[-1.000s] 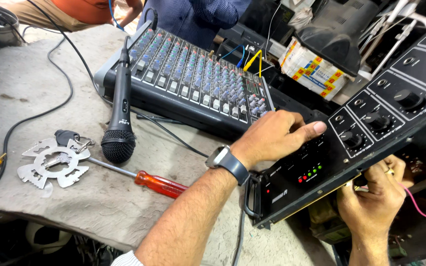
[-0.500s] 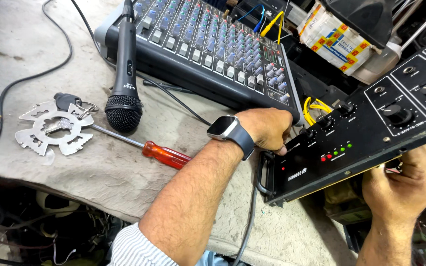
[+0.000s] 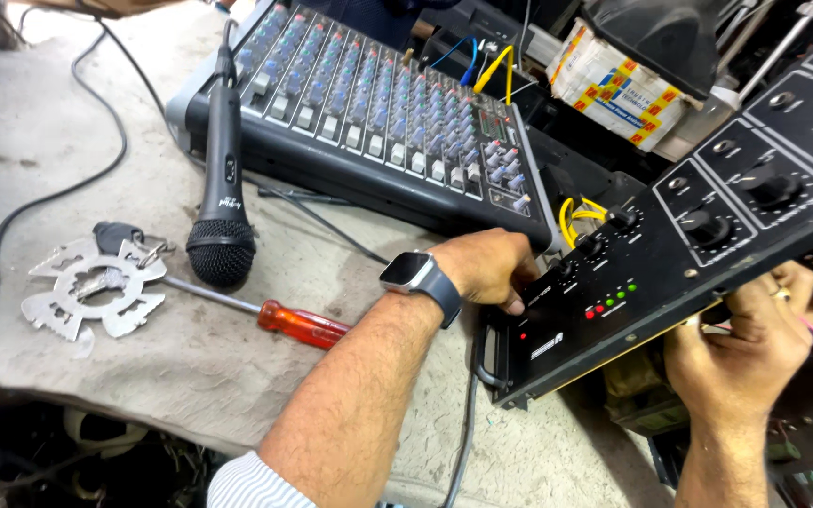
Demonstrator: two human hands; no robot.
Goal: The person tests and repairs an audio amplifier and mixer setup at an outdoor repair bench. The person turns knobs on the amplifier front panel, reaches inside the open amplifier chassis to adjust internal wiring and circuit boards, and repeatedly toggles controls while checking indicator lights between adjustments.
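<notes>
While the black amplifier [image 3: 679,254] sits tilted at about 3 o'clock in the view, its front panel faces up and its near corner hangs past the table edge. Left hand [image 3: 489,268], watch [image 3: 418,277] on the wrist, forearm coming up from 6 o'clock, lies curled over the panel's left end, fingers pressed together and bent onto the edge by a small knob. Right hand [image 3: 741,343] at 4 o'clock grips the underside of the panel's lower edge, fingers curled under, thumb on the rim; ring on one finger. Panel: rows of round black knobs, small red and green lights lit near the middle, black handle at the left end. Yellow wires [image 3: 578,209] show just behind it. At 11 o'clock from the amplifier, a mixing board [image 3: 378,103] with many sliders. Further out at 9 o'clock: black microphone [image 3: 222,202], red-handled screwdriver [image 3: 265,315], flat metal toothed plate [image 3: 91,287], all on the grey cloth [image 3: 58,150].
</notes>
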